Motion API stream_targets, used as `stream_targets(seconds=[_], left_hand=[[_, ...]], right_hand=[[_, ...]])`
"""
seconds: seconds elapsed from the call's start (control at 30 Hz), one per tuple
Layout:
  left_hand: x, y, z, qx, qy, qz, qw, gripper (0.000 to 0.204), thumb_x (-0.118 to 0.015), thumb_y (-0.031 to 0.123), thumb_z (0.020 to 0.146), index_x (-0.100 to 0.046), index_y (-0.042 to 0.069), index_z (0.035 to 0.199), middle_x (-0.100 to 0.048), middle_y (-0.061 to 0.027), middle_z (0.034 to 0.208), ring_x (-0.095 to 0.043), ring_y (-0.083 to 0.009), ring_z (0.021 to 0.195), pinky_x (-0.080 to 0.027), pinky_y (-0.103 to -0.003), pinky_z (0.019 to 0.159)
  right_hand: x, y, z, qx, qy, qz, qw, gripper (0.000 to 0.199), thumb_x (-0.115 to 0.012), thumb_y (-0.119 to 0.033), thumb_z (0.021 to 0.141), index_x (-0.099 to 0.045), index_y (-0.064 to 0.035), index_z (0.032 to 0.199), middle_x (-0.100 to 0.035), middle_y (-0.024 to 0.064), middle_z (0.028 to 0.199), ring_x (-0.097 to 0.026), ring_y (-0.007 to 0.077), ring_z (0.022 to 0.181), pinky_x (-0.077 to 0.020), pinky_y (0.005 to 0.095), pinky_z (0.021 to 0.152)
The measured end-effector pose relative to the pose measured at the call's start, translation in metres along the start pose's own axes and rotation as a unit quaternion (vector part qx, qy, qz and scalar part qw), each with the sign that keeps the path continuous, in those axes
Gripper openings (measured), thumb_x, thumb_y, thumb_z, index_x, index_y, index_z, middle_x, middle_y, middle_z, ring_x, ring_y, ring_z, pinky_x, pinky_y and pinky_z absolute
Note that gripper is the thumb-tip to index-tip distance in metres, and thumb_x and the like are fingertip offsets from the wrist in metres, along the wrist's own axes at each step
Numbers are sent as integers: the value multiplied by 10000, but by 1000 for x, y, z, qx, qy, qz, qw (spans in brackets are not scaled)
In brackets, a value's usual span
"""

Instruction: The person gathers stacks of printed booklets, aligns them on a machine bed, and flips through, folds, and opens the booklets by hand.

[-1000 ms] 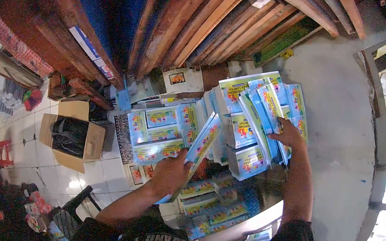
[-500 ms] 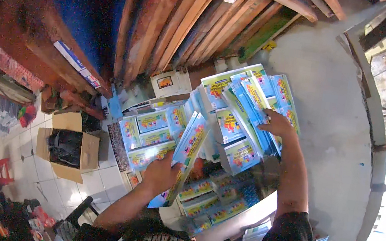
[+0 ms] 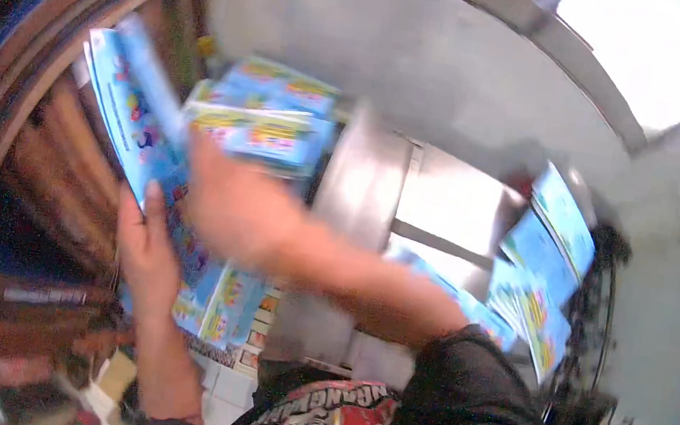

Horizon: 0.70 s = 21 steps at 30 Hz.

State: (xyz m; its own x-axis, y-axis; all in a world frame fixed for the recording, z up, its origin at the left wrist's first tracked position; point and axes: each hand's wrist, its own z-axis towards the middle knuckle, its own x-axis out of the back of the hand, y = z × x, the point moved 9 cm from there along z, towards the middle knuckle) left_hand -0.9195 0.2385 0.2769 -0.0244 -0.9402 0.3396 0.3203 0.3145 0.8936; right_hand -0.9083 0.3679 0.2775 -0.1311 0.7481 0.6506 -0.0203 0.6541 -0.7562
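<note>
Thin blue booklets (image 3: 122,108) with colourful printed covers stand tilted in my left hand (image 3: 148,251), its thumb lying across their lower end. My right hand (image 3: 236,207) reaches over to the left, smeared by motion. A blurred blue booklet (image 3: 153,77) runs up from its fingers, close beside the ones in my left hand. Behind my right hand are piles of similar booklets (image 3: 260,132), and more booklets (image 3: 222,309) lie below it. My right hand and forearm hide part of these piles.
A shiny metal surface (image 3: 353,184) stands right of the piles. Further right are more stacked booklets (image 3: 548,250) and a fanned bunch (image 3: 545,328). Wooden beams (image 3: 74,153) lean at the left. A grey wall (image 3: 299,7) rises behind.
My view has swung right, bringing the metal surface and right-hand stacks into sight. My right hand has left the pile with a booklet and come across towards the booklets in my left hand.
</note>
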Motion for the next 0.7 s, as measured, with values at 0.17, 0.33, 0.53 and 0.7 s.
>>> stream_targets(seconds=[0.17,0.33,0.53,0.7], left_hand=[[-149,74,-96,-15,-221,-171,960,436,-500,289,999,-479,-44,1279,-557,-122,1257,-535,-200,1113,-416,-357,970],[-275,143,-201,-48,-555,12,831,314,-569,219,960,-585,2,1187,-682,-89,976,-619,-134,873,-497,-332,799],[-387,213,-384,-234,-813,195,496,428,-662,338,871,-582,81,1203,-668,-202,999,-653,-352,903,-505,-430,768],[-467,250,-404,-327,-685,251,601,709,-766,468,729,-529,72,1268,-650,-198,1079,-614,-384,1016,-481,-438,893]], right_hand=[[33,67,-194,116,175,64,976,892,-686,-163,790,-133,59,1453,-237,319,1410,-347,474,1288,-360,479,1062],[108,166,-423,-11,332,15,943,1098,-879,-165,615,-187,22,1447,-285,252,1427,-381,403,1295,-362,455,1065],[114,264,-624,-200,377,240,872,883,-868,-221,671,-349,-61,1367,-516,227,1262,-522,336,1169,-402,436,1026],[101,351,-716,-205,512,355,755,946,-866,-160,652,-318,-14,1409,-515,186,1228,-529,298,1133,-435,415,978]])
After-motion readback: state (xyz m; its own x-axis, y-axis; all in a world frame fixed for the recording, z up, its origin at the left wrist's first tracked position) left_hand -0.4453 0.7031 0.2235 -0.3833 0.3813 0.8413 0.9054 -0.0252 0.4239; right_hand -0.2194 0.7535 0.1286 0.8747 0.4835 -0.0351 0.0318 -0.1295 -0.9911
